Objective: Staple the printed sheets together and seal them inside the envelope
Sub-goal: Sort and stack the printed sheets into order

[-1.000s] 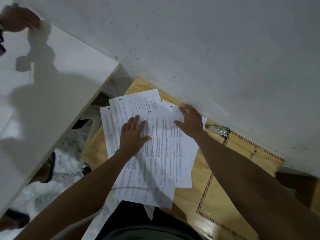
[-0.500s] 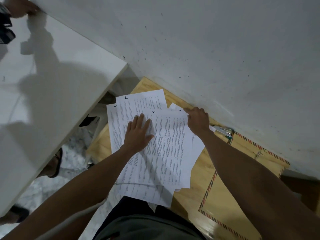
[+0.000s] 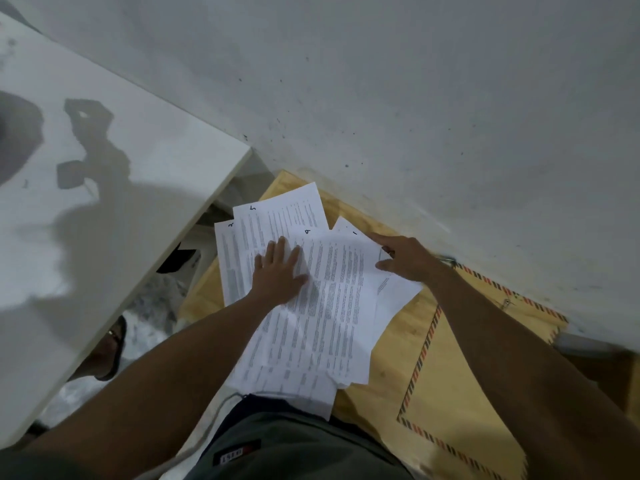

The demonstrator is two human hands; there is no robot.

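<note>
A single head-worn camera looks steeply down and forward from close above the wooden counter (image 3: pixel 388 372), facing the grey wall (image 3: pixel 415 98) at the far side.

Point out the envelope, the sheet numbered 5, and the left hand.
envelope (image 3: pixel 460 386), head view, bare brown face inside the striped border.
sheet numbered 5 (image 3: pixel 287 211), head view, upper printed area near the wall.
left hand (image 3: pixel 278 271), head view, back of the hand, flat on the sheets.

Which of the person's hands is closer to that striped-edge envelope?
The right hand is nearer: it sits at the sheets' right edge, just beside the envelope. The left hand lies flat on the middle of the sheets, farther away.
</note>
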